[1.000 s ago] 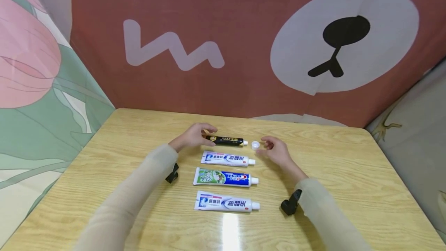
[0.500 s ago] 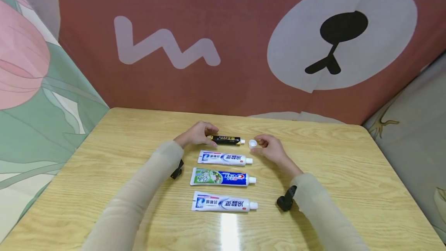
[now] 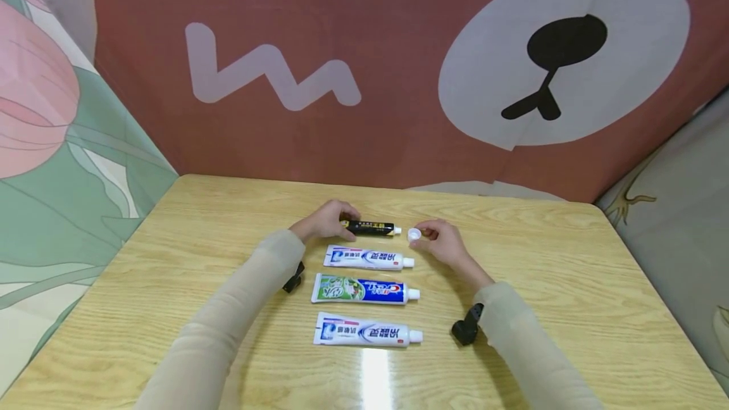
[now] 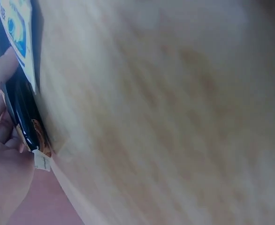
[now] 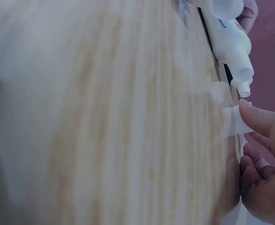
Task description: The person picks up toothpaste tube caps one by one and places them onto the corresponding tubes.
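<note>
My left hand (image 3: 329, 219) holds the crimped end of a black toothpaste tube (image 3: 373, 228) between thumb and fingers. The tube lies flat, its bare white nozzle pointing right. Just beyond that nozzle, a small white cap (image 3: 414, 235) is pinched by my right hand (image 3: 445, 243), with a narrow gap between cap and nozzle. In the right wrist view, the thumb (image 5: 259, 118) lies against the cap (image 5: 240, 122) near the tabletop. The left wrist view shows fingers along the black tube (image 4: 22, 105), partly hidden by a white tube.
Nearer my body lie a white-and-blue toothpaste tube (image 3: 369, 258), a green-and-blue Crest tube (image 3: 364, 290) and another white-and-blue tube (image 3: 367, 330), all capped and in a column. The wooden table (image 3: 529, 271) meets a printed cloth wall (image 3: 398, 144) at its back edge.
My right hand has closed its fingers on the white cap, which was lying in front of them a second ago. The black tube stays in my left hand, and the view has shifted slightly.
</note>
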{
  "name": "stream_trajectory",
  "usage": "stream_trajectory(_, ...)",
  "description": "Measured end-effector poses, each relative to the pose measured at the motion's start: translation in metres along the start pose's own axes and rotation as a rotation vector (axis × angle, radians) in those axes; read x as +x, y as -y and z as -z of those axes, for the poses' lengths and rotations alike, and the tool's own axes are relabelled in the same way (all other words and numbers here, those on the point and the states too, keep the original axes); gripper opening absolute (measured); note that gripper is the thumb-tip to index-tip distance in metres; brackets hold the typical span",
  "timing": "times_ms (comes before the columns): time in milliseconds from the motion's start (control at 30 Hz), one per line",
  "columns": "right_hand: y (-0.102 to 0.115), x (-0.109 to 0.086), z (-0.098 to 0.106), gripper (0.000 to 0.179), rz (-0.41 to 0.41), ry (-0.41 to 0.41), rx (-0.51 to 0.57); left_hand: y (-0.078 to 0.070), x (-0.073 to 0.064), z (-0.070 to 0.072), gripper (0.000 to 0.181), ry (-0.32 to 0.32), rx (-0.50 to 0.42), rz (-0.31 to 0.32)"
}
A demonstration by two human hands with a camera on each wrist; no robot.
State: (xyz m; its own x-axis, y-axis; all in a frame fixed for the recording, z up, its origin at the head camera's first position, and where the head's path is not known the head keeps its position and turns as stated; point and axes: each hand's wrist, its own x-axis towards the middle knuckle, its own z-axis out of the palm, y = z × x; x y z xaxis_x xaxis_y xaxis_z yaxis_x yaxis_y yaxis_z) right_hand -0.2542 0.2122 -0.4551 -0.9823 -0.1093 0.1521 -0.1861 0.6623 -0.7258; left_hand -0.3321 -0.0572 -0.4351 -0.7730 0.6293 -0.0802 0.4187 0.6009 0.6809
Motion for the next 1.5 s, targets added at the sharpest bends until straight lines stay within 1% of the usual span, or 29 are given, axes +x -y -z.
stream_trajectory(267,0.002,-0.002,-0.001,0.028,-0.045,-0.034,0.024,-0.003,0.0,0.0,0.04,0.008,0.031,0.012)
stream_trajectory(367,0.003,-0.002,0.0,0.027,-0.056,-0.052,0.038,-0.004,-0.001,0.001,0.039,0.011,0.039,0.005)
stream_trajectory(467,0.004,-0.002,0.001,0.027,-0.069,-0.058,0.043,-0.005,-0.002,0.001,0.039,0.002,0.028,-0.001)
stream_trajectory(633,0.006,-0.002,0.003,0.028,-0.071,-0.046,0.053,-0.006,-0.004,0.004,0.038,-0.046,-0.019,-0.005)
stream_trajectory(833,0.008,-0.002,0.003,0.03,-0.057,-0.042,0.08,-0.01,-0.008,0.008,0.038,-0.112,-0.032,-0.029)
stream_trajectory(933,0.01,-0.002,0.004,0.031,-0.053,-0.042,0.107,-0.011,-0.01,0.01,0.038,-0.132,-0.041,-0.027)
stream_trajectory(1033,0.012,-0.003,0.005,0.032,-0.031,-0.033,0.143,-0.013,-0.012,0.012,0.037,-0.146,-0.051,-0.024)
stream_trajectory(1167,0.019,-0.002,0.008,0.033,0.035,-0.014,0.163,-0.018,-0.017,0.013,0.036,-0.154,-0.061,-0.039)
stream_trajectory(1300,0.026,-0.002,0.01,0.037,0.116,-0.012,0.131,-0.023,-0.022,0.014,0.037,-0.161,-0.066,-0.059)
stream_trajectory(1433,0.034,-0.003,0.011,0.038,0.164,-0.021,0.084,-0.026,-0.025,0.014,0.037,-0.167,-0.062,-0.085)
stream_trajectory(1500,0.038,-0.004,0.01,0.037,0.177,-0.019,0.069,-0.027,-0.026,0.014,0.037,-0.171,-0.068,-0.088)
